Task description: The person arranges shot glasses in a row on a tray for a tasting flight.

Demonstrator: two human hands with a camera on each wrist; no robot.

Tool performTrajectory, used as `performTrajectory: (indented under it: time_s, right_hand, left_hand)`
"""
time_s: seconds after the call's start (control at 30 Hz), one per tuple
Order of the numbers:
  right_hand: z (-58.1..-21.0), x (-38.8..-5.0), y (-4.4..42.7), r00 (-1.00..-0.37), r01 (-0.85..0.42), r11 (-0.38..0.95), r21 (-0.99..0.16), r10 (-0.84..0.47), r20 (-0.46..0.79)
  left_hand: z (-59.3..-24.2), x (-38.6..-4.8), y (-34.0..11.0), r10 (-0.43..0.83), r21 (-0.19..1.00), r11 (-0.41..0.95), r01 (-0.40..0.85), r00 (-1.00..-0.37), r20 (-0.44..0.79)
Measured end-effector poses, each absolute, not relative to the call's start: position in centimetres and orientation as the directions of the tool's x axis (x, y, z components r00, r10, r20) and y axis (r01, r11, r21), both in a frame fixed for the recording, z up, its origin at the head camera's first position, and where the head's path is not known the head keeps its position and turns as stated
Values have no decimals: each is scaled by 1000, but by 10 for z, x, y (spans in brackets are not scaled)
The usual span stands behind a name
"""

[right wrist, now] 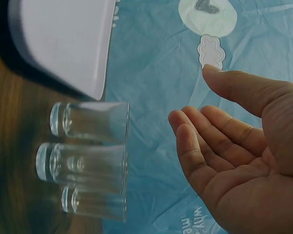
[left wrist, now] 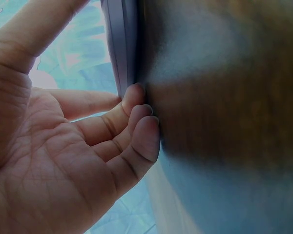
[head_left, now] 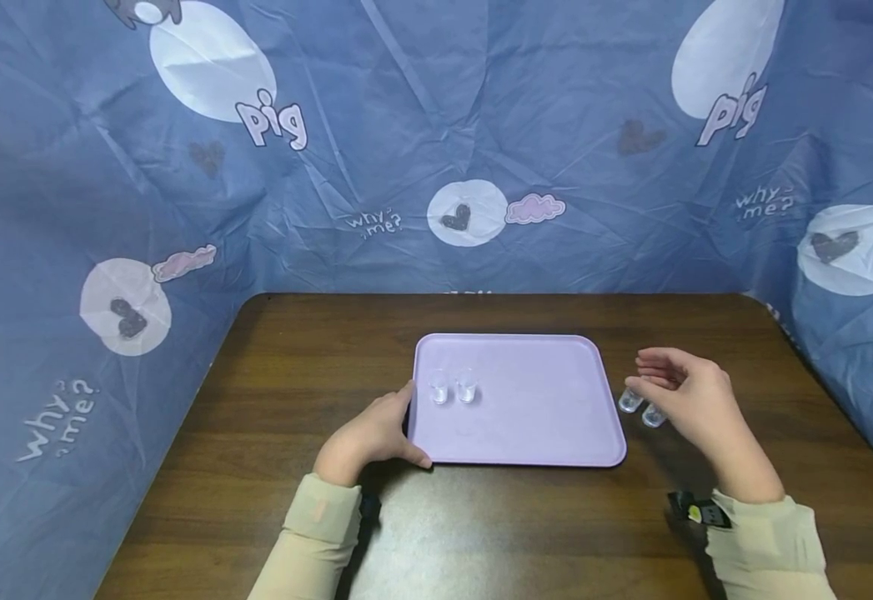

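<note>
A lilac tray (head_left: 526,417) lies on the table, with two small clear shot glasses standing on its left part, the left glass (head_left: 439,390) and the right glass (head_left: 467,388). My left hand (head_left: 371,433) rests against the tray's left edge, thumb at the near left corner. In the left wrist view its fingertips (left wrist: 145,139) touch down beside the tray's rim. My right hand (head_left: 694,404), fingers loosely bent and holding nothing, hovers above more shot glasses right of the tray. The right wrist view shows three upright there, the middle one (right wrist: 83,165) apart from the fingers; my hand partly hides this group in the head view.
The brown wooden table (head_left: 316,358) has rounded far corners. A blue printed cloth (head_left: 376,150) hangs behind it and along both sides. Dark straps with camera gear (head_left: 699,510) sit at the wrists, by the pale sleeves (head_left: 766,542).
</note>
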State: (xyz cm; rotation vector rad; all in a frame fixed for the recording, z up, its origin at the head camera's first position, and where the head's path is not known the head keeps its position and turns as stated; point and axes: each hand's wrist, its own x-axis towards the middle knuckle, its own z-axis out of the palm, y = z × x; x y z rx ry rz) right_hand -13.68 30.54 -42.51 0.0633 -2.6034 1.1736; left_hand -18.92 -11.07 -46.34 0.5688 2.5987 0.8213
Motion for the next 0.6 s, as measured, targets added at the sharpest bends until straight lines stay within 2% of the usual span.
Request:
performTrajectory:
  time_s: [0.6]
  right_hand:
    - [-432,-121,337,-958,-118,681,-723,113,263]
  left_hand:
    - [-463,-188,-111,493,623,725,295,-853,-170]
